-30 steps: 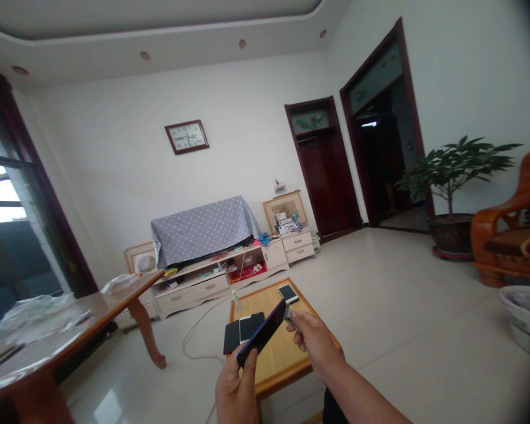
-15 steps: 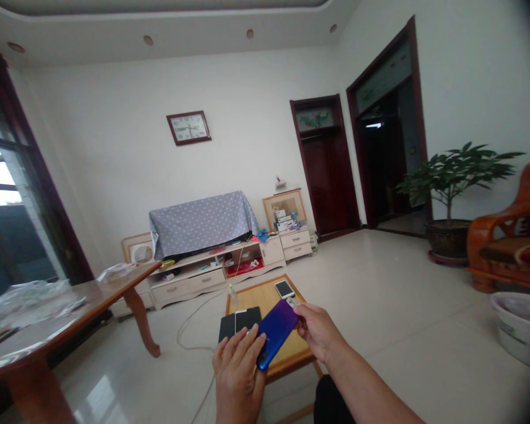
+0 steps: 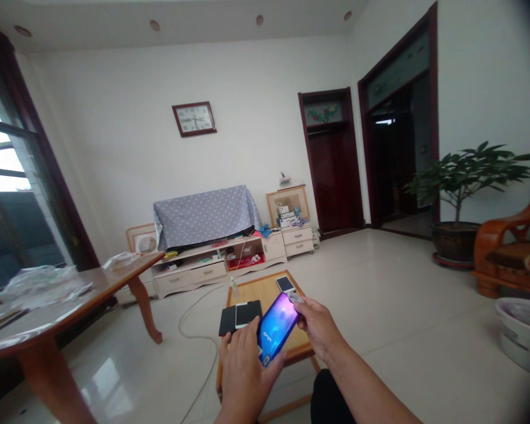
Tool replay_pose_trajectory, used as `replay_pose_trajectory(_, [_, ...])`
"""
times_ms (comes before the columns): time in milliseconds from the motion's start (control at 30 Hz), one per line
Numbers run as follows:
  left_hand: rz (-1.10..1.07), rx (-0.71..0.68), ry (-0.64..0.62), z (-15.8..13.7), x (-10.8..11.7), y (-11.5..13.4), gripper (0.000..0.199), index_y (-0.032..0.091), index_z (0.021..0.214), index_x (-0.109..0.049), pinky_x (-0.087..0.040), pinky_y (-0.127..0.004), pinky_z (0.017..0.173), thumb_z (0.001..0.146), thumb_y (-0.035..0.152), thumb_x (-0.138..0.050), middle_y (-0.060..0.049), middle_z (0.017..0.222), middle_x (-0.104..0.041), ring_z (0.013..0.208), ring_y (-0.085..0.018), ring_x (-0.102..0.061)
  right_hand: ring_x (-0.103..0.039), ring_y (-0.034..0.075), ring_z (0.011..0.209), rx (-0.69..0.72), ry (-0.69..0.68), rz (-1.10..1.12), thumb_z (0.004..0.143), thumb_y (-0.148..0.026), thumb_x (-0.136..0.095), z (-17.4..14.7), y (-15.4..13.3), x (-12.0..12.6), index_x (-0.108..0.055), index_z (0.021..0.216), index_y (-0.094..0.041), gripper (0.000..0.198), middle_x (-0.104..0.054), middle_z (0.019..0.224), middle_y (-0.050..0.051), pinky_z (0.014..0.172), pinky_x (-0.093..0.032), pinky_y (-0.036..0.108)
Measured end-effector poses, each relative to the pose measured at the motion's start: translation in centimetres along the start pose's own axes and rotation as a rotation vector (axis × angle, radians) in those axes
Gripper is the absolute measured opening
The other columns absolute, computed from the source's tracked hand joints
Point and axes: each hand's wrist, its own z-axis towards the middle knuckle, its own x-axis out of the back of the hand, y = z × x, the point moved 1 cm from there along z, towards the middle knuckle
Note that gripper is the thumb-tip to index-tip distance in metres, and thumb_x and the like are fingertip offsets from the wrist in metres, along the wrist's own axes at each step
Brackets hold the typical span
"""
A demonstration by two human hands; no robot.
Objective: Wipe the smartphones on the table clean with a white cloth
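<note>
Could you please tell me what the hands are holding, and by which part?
A blue-purple phone: the left hand holds its camera end; the right hand is at the opposite end, pinching a small pale item I cannot identify.

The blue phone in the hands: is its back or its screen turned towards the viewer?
Its back: the blue phone shows its logo and camera lens.

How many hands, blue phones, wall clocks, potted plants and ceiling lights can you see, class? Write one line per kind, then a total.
Left hand and right hand: 2
Blue phone: 1
Wall clock: 1
Potted plant: 1
Ceiling lights: 4
Total: 9
</note>
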Motion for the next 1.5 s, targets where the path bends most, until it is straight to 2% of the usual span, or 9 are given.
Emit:
replay_pose_trajectory(133, [0.017,0.017,0.032,0.0,0.3,0.6,0.068,0.021,0.138,-0.05,-0.031,-0.051,0.104,0.079,0.051,-0.067,-0.012,0.123,-0.068,0.114,-0.03,-0.062,-0.045,0.01,0.054,0.023,-0.008,-0.018,0.079,-0.04,-0.071,-0.3,-0.2,-0.4,-0.073,0.092,-0.015,0.028,-0.061,0.065,-0.001,0.05,-0.031,0.023])
replay_pose_trajectory(367, [0.032,0.044,0.061,-0.1,0.4,1.3,0.063,0.019,0.134,-0.052,-0.036,-0.046,0.1,0.078,0.043,-0.068,-0.011,0.121,-0.069,0.111,-0.029,-0.063,-0.049,0.012,0.059,0.078,0.002,-0.089,0.082,-0.044,-0.069,-0.3,0.3,-0.2,-0.074,0.096,-0.017,0.031,-0.063,0.07,-0.001,0.054,-0.038,0.024])
replay_pose_trajectory(567, [0.042,0.044,0.076,-0.2,0.0,1.0,0.062,0.017,0.132,-0.053,-0.037,-0.048,0.099,0.078,0.044,-0.068,-0.012,0.118,-0.068,0.105,-0.029,-0.062,-0.054,0.014,0.065,0.093,0.036,-0.177,0.085,-0.048,-0.065,-0.3,0.8,-0.1,-0.072,0.111,-0.018,0.04,-0.066,0.077,0.002,0.058,-0.044,0.025])
replay_pose_trajectory(700, [0.045,0.03,0.084,-0.3,-0.2,0.8,0.064,0.016,0.133,-0.051,-0.037,-0.048,0.1,0.078,0.044,-0.068,-0.013,0.12,-0.067,0.105,-0.029,-0.062,-0.053,0.013,0.061,0.111,0.07,-0.19,0.085,-0.048,-0.065,-0.4,0.9,-0.5,-0.071,0.116,-0.017,0.045,-0.064,0.075,0.001,0.055,-0.044,0.024])
replay_pose_trajectory(933, [0.043,0.084,0.021,-0.2,-0.1,1.3,0.062,0.017,0.136,-0.05,-0.034,-0.048,0.101,0.081,0.041,-0.064,-0.012,0.126,-0.066,0.112,-0.029,-0.061,-0.052,0.013,0.056,0.129,0.107,-0.208,0.086,-0.049,-0.063,-0.8,0.9,-1.2,-0.072,0.11,-0.014,0.043,-0.062,0.067,0.0,0.053,-0.044,0.024])
replay_pose_trajectory(1167, [0.025,0.155,-0.028,0.6,-0.6,1.6,0.068,0.017,0.135,-0.051,-0.032,-0.048,0.103,0.082,0.057,-0.061,-0.014,0.126,-0.067,0.114,-0.03,-0.062,-0.055,0.015,0.056,0.184,0.017,-0.318,0.087,-0.054,-0.06,-2.4,0.2,-3.0,-0.071,0.114,-0.015,0.048,-0.068,0.073,0.004,0.053,-0.046,0.027])
replay_pose_trajectory(1367, [0.014,0.186,0.011,0.7,-0.6,1.1,0.064,0.018,0.129,-0.054,-0.03,-0.049,0.105,0.079,0.058,-0.062,-0.013,0.118,-0.07,0.108,-0.029,-0.064,-0.058,0.017,0.062,0.232,-0.068,-0.274,0.088,-0.058,-0.059,-3.2,-0.5,-3.5,-0.072,0.109,-0.017,0.048,-0.068,0.076,0.004,0.058,-0.049,0.028])
replay_pose_trajectory(1500, [0.038,0.2,0.053,0.7,0.2,0.8,0.062,0.018,0.128,-0.054,-0.026,-0.053,0.108,0.078,0.054,-0.065,-0.011,0.114,-0.071,0.105,-0.029,-0.065,-0.064,0.021,0.074,0.253,-0.031,-0.302,0.089,-0.06,-0.057,-3.4,-0.9,-3.2,-0.074,0.1,-0.017,0.047,-0.072,0.086,0.008,0.062,-0.049,0.029])
